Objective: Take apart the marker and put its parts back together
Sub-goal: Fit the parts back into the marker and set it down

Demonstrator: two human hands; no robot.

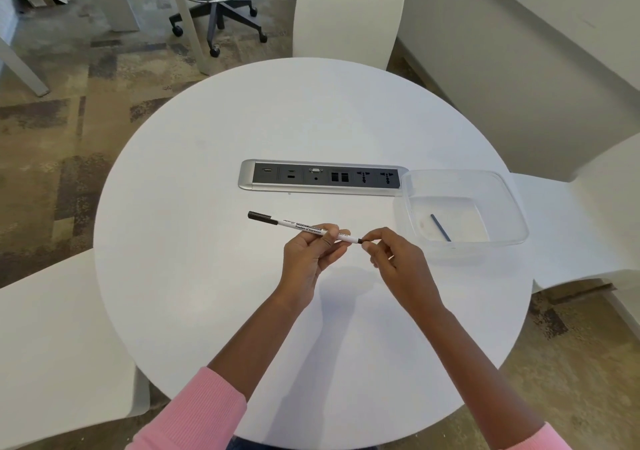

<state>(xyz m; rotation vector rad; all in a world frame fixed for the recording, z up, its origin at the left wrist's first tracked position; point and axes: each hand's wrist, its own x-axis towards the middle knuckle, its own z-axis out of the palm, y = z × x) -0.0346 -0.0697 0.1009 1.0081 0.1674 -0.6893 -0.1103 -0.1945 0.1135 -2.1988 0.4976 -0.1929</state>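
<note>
A slim white marker (298, 225) with black print and a black cap at its left end is held above the round white table (207, 276). My left hand (311, 255) grips its barrel near the right end. My right hand (391, 255) pinches the small black end plug (361, 240) at the marker's right tip with thumb and forefinger. A thin dark rod (440, 227), perhaps the ink core, lies inside the clear plastic tub (512, 214) to the right.
A silver and black socket panel (320, 176) is set into the table beyond the marker. White chairs stand at the far side (346, 13), the left (59, 338) and the right (588, 207). A rolling stool base (218, 9) stands on the carpet.
</note>
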